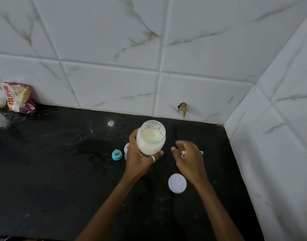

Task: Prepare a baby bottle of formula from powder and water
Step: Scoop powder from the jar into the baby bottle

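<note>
My left hand (140,159) wraps its fingers round the open baby bottle (151,140) of milky formula, held nearly upright above the tabletop (62,171). The teal nipple ring (117,154) lies at its 9 o'clock, close beside this busy hand. My right hand (189,159), at 3 o'clock, is farther away and blurred, with its fingers curled. I cannot tell whether they pinch anything.

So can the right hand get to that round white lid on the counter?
Probably yes. The white lid lies uncovered on the black counter right beside the wrist of the right hand, nothing between them, though that blurred hand may already hold something small.
</note>
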`<state>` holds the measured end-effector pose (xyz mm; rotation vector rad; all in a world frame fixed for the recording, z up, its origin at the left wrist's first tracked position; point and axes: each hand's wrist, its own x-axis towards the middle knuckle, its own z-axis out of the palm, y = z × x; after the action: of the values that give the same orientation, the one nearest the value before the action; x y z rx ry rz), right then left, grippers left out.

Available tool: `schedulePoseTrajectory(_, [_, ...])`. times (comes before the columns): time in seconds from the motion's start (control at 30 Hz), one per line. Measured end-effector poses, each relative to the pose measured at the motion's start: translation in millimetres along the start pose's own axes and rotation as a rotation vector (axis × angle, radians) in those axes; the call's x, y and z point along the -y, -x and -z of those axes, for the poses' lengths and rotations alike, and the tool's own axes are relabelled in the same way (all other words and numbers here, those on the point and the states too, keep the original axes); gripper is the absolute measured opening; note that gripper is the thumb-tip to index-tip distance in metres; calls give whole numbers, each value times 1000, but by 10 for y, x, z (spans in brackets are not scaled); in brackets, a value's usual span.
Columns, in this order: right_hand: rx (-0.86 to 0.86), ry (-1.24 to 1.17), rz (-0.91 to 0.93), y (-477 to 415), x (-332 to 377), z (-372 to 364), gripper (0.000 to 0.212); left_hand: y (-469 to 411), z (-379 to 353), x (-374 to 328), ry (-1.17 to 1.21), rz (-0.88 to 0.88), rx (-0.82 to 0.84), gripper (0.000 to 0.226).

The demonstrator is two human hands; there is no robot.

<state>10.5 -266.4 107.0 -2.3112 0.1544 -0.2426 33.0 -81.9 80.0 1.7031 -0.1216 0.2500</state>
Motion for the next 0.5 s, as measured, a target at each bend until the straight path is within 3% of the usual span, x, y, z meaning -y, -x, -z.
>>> schedulePoseTrajectory(0.2, [-215, -260, 203, -16, 698, 495, 9, 22, 44, 27, -68, -79, -8, 100])
schedulePoseTrajectory(0.3, [-149, -120, 300, 19, 859, 612, 4, 22, 49, 52, -116, -137, -17, 103])
schedulePoseTrajectory(0.4, [-8, 143, 273, 6, 935, 607, 4, 33, 48, 64, -135, -160, -17, 106])
schedulePoseTrajectory(0.5, [114, 419, 234, 28, 1020, 552, 21, 60, 39, 53, -138, -185, -5, 104])
